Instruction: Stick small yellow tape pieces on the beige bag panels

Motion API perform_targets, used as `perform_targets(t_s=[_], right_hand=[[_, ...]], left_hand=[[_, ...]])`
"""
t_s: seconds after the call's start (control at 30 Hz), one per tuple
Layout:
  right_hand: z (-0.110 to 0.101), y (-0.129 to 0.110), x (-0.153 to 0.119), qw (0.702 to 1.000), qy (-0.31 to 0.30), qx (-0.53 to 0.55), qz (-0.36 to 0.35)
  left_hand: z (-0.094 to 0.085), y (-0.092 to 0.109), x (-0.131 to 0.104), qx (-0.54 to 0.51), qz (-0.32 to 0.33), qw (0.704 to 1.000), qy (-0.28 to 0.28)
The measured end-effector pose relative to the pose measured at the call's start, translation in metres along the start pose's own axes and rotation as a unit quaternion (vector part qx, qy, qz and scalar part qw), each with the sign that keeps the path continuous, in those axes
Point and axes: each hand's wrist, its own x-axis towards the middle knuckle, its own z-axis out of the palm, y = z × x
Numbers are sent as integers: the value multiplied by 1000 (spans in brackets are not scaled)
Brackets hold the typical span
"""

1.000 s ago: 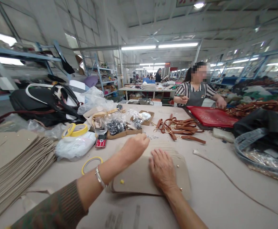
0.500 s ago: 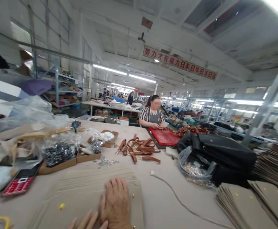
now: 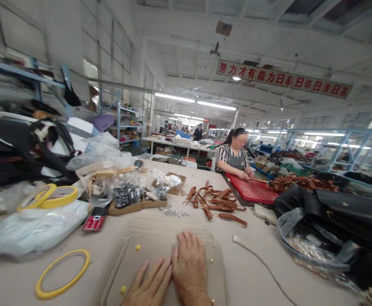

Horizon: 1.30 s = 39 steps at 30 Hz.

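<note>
A stack of beige panels point(image 3: 122, 263) with rounded corners lies on the table in front of me. Small yellow tabs point(image 3: 123, 290) mark the left side of the top panel, and small gold studs point(image 3: 211, 260) sit on its right side. My left hand point(image 3: 150, 282) rests flat on the top panel, fingers extended. Beside it, my right hand point(image 3: 189, 265) also lies palm down on the panel, fingers stretched forward. The two hands touch or nearly touch at the fingertips of the left. Neither holds anything.
Yellow tape rolls point(image 3: 63, 274) lie left, near a red-and-black phone-like box point(image 3: 96, 217). Cardboard trays point(image 3: 126, 208) hold bagged hardware. Brown straps point(image 3: 217, 199) lie ahead, a cord point(image 3: 259, 259) and black bag point(image 3: 339, 212) right. A co-worker point(image 3: 233, 155) handles a red piece point(image 3: 252, 189).
The view has swung left, so more tape rolls and bags show at the left. My left hand has come further into view, flat on the panel beside my right hand.
</note>
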Motion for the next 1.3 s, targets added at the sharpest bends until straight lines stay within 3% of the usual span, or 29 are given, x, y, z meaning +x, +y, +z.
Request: perform_targets(t_s=[0.13,0.23,0.43,0.53,0.73,0.9,1.07,1.2,1.3], right_hand=[[-7,1,14,998,-53,-40,-17],[-8,3,13,995,-86,-53,-27],[-13,2,1,989,-128,-61,-37],[-12,-2,11,988,-143,-56,-15],[6,-21,38,984,-174,-34,7],[14,-28,27,980,-199,-24,-13],[10,-30,22,981,-194,-15,-13],[-2,-29,27,981,-192,35,-6],[-19,-8,41,984,-152,88,11]], left_hand=[[-17,1,17,-99,-60,983,-141],[-30,3,19,-154,-84,969,-173],[-47,16,10,-181,-119,960,-175],[-44,22,9,-165,-141,964,-155],[-29,22,-3,-155,-75,977,-125],[-53,22,-11,-178,-94,966,-162],[-72,23,-6,-212,-111,953,-186],[-72,24,-5,-212,-113,955,-174],[-69,22,-6,-216,-92,957,-168]])
